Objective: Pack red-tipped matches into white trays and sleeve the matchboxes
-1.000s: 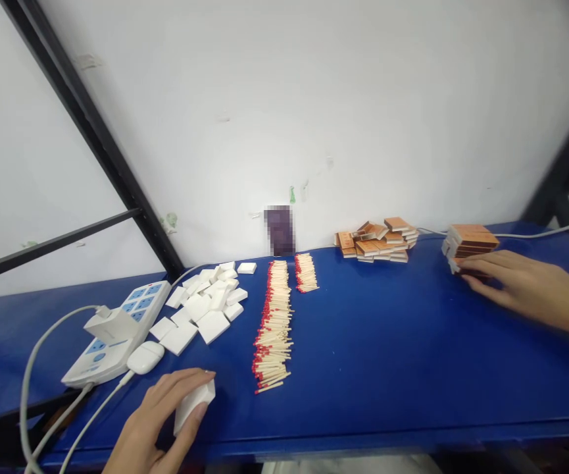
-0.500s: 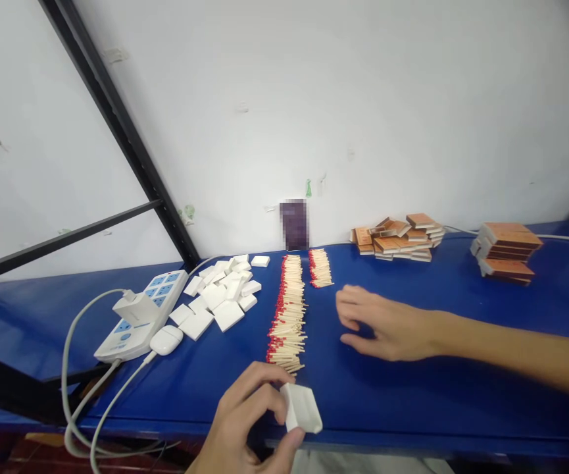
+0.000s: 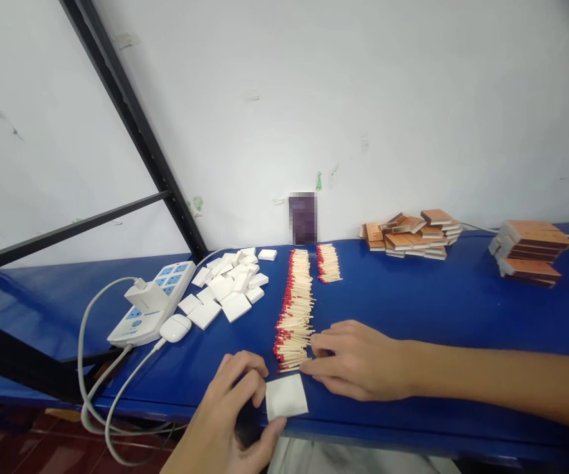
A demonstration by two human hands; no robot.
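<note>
A small white matchbox tray (image 3: 288, 396) rests at the blue table's front, its hollow side facing up. My left hand (image 3: 229, 408) has it between thumb and fingers at its left and lower edges. Just above the tray ends a long row of red-headed matches (image 3: 296, 309), their heads to the left. My right hand (image 3: 353, 362) is at the near right end of this row, fingers apart and fingertips at the plain match ends. Whether it touches a match I cannot tell. A shorter row of matches (image 3: 330, 263) lies at the back, to the right.
White matchbox trays (image 3: 222, 288) lie heaped at left, beside a power strip (image 3: 158, 299) with cables and a white earbud case (image 3: 175, 328). Orange matchbox covers (image 3: 405, 240) are piled at the back; more are stacked (image 3: 533, 240) at far right. A black metal frame (image 3: 136, 125) stands at left.
My right hand has moved left and toward me, to the near end of the long match row. My left hand has lowered the tray flatter, hollow side up. The view has shifted slightly.
</note>
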